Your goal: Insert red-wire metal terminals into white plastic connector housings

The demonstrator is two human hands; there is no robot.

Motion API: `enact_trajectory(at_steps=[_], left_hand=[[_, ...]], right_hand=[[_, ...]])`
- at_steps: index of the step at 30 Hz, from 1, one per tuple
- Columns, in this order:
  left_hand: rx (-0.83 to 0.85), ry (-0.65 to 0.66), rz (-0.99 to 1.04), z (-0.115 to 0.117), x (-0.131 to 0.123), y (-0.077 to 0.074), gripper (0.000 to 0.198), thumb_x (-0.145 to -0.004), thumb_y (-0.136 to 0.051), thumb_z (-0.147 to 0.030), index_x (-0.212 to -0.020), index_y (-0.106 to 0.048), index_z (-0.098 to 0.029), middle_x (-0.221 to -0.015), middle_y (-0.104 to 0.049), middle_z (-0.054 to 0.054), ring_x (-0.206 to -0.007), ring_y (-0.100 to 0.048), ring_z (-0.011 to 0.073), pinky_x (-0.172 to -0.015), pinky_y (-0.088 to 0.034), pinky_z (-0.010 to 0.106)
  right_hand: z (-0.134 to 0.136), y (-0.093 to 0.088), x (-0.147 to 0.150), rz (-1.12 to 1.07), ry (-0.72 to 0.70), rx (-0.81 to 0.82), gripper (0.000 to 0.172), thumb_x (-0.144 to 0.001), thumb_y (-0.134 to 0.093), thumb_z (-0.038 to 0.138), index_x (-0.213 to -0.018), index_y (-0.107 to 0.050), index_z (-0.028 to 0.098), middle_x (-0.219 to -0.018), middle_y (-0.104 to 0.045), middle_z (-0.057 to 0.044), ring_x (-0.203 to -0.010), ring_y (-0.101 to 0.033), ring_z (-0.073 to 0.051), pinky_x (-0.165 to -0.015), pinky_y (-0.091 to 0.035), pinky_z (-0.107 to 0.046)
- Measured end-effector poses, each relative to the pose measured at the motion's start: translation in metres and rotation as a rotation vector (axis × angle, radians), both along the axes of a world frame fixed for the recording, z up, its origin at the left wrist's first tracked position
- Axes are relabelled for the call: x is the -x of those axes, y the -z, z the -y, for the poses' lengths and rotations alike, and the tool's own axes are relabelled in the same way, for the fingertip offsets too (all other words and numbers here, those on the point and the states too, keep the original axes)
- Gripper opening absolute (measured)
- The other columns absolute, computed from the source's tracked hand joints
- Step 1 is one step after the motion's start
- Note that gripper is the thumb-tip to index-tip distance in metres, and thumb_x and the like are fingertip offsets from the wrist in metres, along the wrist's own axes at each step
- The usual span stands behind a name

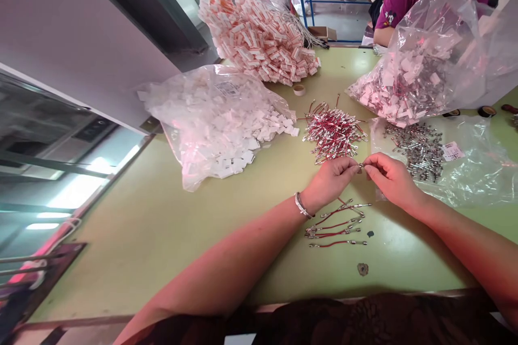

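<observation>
My left hand [332,179] is closed in a pinch on a short red wire, and part of the wire shows below the fingers. My right hand [389,177] pinches a small metal cylinder, mostly hidden by the fingertips. Both sets of fingertips nearly meet at a small metal end [361,165] between them. Just beyond lies a heap of red wires [334,132] with shiny metal terminals. Nearer me, below my hands, several red wires [334,244] with metal cylinders at their ends lie roughly side by side. Loose small metal cylinders [423,151] are spread to the right on a flat plastic bag [477,172].
On the green table [162,248], a clear bag of white plastic pieces [226,118] lies left, spilling some. Behind it is a large stack of white-and-orange parts [263,38]. A tape roll [299,90] sits mid-table. A full plastic bag [416,75] stands back right, before a person in purple [400,0].
</observation>
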State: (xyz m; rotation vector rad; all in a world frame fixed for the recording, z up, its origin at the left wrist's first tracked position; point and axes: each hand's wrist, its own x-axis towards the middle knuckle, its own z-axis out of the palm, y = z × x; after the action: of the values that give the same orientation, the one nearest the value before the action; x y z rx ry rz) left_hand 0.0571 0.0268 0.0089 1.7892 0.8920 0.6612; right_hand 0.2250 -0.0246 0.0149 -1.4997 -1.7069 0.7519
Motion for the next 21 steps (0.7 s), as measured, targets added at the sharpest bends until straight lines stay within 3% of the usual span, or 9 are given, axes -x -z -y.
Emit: enact_trajectory(at_steps=[5,10,13,18,21], left_hand=[[0.035,0.017,0.041,-0.002,0.003,0.000,0.023,-0.087,-0.046,-0.030,-0.073,-0.058,-0.016,-0.061,-0.047,-0.004,-0.059,-0.041,0.0099,-0.059,-0.036,0.023],[0.048,0.038,0.053,-0.002,0.004,0.001,0.023,-0.087,-0.046,-0.032,-0.075,-0.058,-0.016,-0.057,-0.040,-0.006,-0.055,-0.035,0.0093,-0.056,-0.032,0.022],[0.020,0.036,0.042,-0.002,0.004,0.003,0.022,-0.088,-0.046,-0.030,-0.074,-0.057,-0.016,-0.061,-0.045,-0.004,-0.058,-0.039,0.0096,-0.058,-0.034,0.023],[-0.075,-0.013,-0.046,0.000,0.000,0.009,0.020,-0.086,-0.047,-0.024,-0.071,-0.056,-0.017,-0.068,-0.054,-0.003,-0.065,-0.047,0.0107,-0.063,-0.038,0.023],[-0.115,-0.055,-0.103,0.001,0.000,0.012,0.020,-0.087,-0.047,-0.025,-0.071,-0.057,-0.017,-0.068,-0.056,-0.002,-0.065,-0.050,0.0114,-0.063,-0.040,0.024]], right_hand=[[0.003,0.001,-0.001,-0.183,-0.012,0.180,0.014,-0.087,-0.049,0.032,-0.086,-0.056,0.020,-0.066,-0.055,0.005,-0.039,-0.044,-0.006,-0.041,-0.037,-0.023],[0.002,0.002,-0.001,-0.234,0.042,0.148,0.016,-0.088,-0.048,0.034,-0.086,-0.056,0.020,-0.067,-0.054,0.005,-0.037,-0.045,-0.006,-0.039,-0.036,-0.023],[0.001,0.004,-0.004,-0.125,0.027,0.088,0.015,-0.088,-0.048,0.032,-0.082,-0.056,0.021,-0.064,-0.055,0.004,-0.042,-0.048,-0.008,-0.044,-0.038,-0.024],[0.003,0.012,-0.004,0.286,-0.003,-0.200,0.015,-0.088,-0.048,0.025,-0.083,-0.060,0.019,-0.067,-0.062,-0.002,-0.060,-0.054,-0.014,-0.060,-0.040,-0.028],[0.006,0.014,-0.001,0.397,0.000,-0.215,0.018,-0.087,-0.045,0.023,-0.084,-0.061,0.017,-0.069,-0.064,-0.006,-0.060,-0.055,-0.015,-0.059,-0.039,-0.030]])
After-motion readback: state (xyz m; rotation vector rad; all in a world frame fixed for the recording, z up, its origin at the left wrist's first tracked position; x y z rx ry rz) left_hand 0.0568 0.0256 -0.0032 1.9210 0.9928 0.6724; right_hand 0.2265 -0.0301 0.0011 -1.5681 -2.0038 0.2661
